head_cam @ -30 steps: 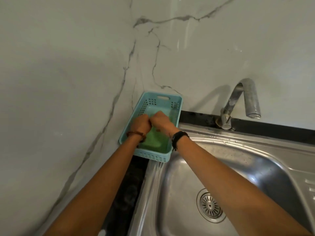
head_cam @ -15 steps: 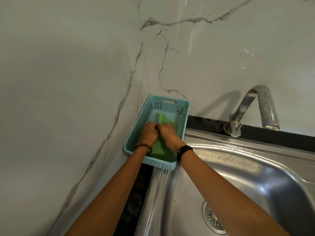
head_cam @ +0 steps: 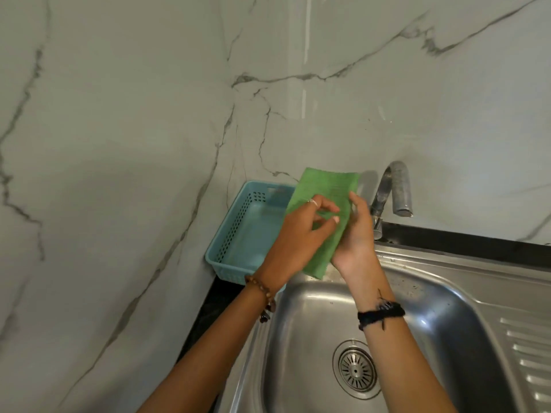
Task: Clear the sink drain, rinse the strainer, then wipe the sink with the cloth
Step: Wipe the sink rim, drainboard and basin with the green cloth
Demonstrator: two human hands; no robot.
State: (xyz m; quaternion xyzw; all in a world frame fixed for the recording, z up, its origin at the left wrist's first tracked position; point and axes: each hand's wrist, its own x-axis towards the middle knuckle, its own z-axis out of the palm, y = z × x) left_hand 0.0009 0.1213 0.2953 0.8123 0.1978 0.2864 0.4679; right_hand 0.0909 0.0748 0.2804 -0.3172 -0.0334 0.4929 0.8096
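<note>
blue basket (head_cam: 238, 242) sits in the corner by my marble wall (head_cam: 119, 144), tap (head_cam: 393, 189) to its right.

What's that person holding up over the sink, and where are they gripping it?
A green cloth. The right hand holds it along its right edge, fingers curled round that side; the left hand touches its front near the middle.

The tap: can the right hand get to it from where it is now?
Probably yes. The right hand is just beside the tap, with nothing between them. But it holds the cloth together with the left hand, so it would have to let go first.
</note>
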